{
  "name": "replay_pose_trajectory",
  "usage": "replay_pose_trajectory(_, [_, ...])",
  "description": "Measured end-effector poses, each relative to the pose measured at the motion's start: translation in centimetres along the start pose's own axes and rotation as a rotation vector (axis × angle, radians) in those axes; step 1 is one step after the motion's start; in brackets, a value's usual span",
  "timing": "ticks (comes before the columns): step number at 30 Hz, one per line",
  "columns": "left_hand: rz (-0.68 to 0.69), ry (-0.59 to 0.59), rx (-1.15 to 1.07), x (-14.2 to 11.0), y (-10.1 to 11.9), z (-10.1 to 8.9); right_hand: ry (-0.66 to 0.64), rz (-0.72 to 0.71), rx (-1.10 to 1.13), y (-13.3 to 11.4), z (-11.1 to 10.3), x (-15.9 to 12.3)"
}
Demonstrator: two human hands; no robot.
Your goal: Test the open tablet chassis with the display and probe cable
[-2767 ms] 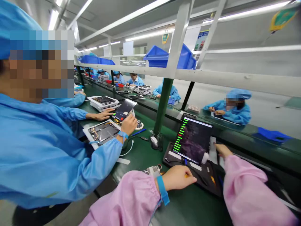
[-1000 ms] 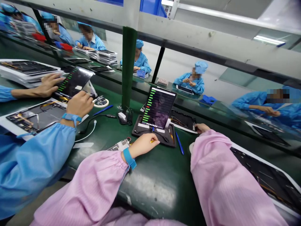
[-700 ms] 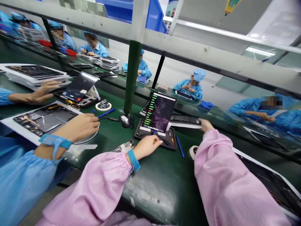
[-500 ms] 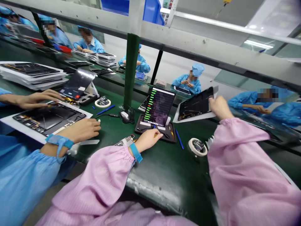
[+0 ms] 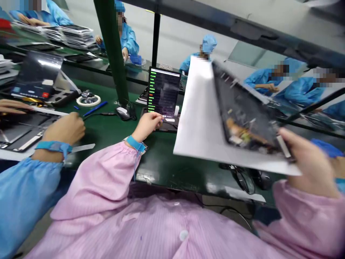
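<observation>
My right hand [image 5: 309, 162] is closed on the edge of an opened tablet housing [image 5: 248, 115], with a white sheet [image 5: 196, 118] held under it. The housing is tilted up above the bench, its inner parts and orange flex cables facing me, blurred by motion. My left hand [image 5: 147, 126], with a blue strap [image 5: 136, 144] at the wrist, is pinched at the front of a lit tablet screen [image 5: 164, 91]. What its fingertips hold cannot be made out. The screen leans upright in a black tray [image 5: 168, 126] and shows green bars and one red bar.
A co-worker's hand [image 5: 64, 131] is at the left beside another open tablet housing [image 5: 29, 136] and a propped screen [image 5: 36, 73]. A tape roll [image 5: 87, 100], blue pen [image 5: 95, 108], mouse [image 5: 124, 112] and green post [image 5: 113, 54] stand between us. Black cables [image 5: 239, 178] lie at right.
My right hand has lifted the tablet housing and sheet from behind the lit screen and brought them right and closer to me. My left hand stays pinched by the tray. The view has turned down and right.
</observation>
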State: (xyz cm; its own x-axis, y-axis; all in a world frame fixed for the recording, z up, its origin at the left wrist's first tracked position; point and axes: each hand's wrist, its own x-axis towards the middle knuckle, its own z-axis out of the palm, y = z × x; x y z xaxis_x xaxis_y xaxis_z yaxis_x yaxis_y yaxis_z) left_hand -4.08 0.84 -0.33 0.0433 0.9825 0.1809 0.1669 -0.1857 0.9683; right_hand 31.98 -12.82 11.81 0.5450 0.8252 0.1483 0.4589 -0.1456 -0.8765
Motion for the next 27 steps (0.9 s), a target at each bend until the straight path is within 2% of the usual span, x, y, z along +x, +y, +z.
replay_pose_trajectory(2, [0.009, 0.048, -0.065, -0.3, 0.7, -0.6, -0.147, 0.098, 0.116, 3.4, 2.6, -2.4])
replay_pose_trajectory(4, [0.002, 0.037, -0.104, -0.8, 1.3, -0.8, -0.252, 0.186, 0.226, 6.5, 5.3, -4.4])
replay_pose_trajectory(7, [-0.061, -0.141, -0.079, -1.5, 2.1, -0.3, -0.34, 0.211, 0.227, 9.8, 7.9, -5.8])
replay_pose_trajectory(9, [-0.118, -0.287, -0.024, -2.1, 2.4, 0.4, -0.42, 0.102, 0.07, 10.6, 8.2, -5.6])
replay_pose_trajectory(10, [-0.144, -0.353, 0.009, -2.4, 2.5, 0.8, -0.433, -0.007, -0.061, 10.6, 8.1, -5.3])
replay_pose_trajectory(12, [-0.182, -0.468, 0.085, -2.9, 2.4, 1.5, -0.372, -0.296, -0.346, 9.7, 7.8, -4.7])
replay_pose_trajectory(14, [-0.198, -0.578, 0.169, -3.2, 2.2, 2.0, -0.356, -0.576, -0.507, 8.0, 8.6, -4.5])
replay_pose_trajectory(15, [-0.198, -0.627, 0.207, -3.3, 2.1, 2.2, -0.428, -0.683, -0.517, 7.1, 9.6, -4.6])
replay_pose_trajectory(17, [-0.197, -0.7, 0.262, -3.5, 1.7, 2.5, -0.693, -0.81, -0.443, 5.6, 12.5, -4.9])
replay_pose_trajectory(18, [-0.198, -0.721, 0.284, -3.5, 1.5, 2.6, -0.799, -0.832, -0.399, 5.2, 14.3, -5.1])
replay_pose_trajectory(19, [-0.201, -0.733, 0.306, -3.6, 1.3, 2.7, -0.852, -0.835, -0.368, 5.0, 16.0, -5.2])
replay_pose_trajectory(22, [-0.236, -0.734, 0.387, -3.7, 0.9, 3.1, -0.846, -0.781, -0.32, 5.5, 20.1, -4.9])
replay_pose_trajectory(24, [-0.269, -0.716, 0.444, -3.7, 0.9, 3.3, -0.849, -0.733, -0.28, 6.2, 21.2, -4.5])
replay_pose_trajectory(27, [-0.294, -0.697, 0.49, -3.7, 0.9, 3.4, -0.848, -0.698, -0.228, 6.8, 21.2, -4.3])
